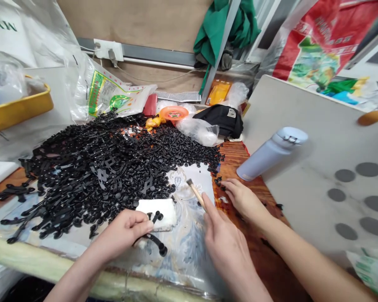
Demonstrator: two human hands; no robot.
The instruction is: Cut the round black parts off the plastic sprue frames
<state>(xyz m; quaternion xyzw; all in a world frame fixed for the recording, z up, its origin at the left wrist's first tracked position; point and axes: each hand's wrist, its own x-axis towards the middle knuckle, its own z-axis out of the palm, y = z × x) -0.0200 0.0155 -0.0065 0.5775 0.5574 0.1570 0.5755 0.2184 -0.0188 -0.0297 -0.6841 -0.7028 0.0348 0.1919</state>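
Between the thumb and fingers of my left hand (127, 230) is a black plastic strip (156, 240) with a round knob at its end. The hand is closed, just in front of a white pad (161, 212). A small black piece with round ends (157, 217) shows over the pad, by my fingertips; whether I hold it too I cannot tell. My right hand (227, 243) is closed round a small brush (196, 194) with a pale wooden handle, its dark tip pointing away from me. Beyond both hands spreads a large heap of black plastic parts (97, 167).
Another person's hand (244, 201) reaches in from the right, near loose black pieces. A light blue bottle (264, 157) stands beyond it. Behind the heap are an orange dish (174, 113) and a black cloth item (222, 119). A yellow tray (22, 110) is at the left.
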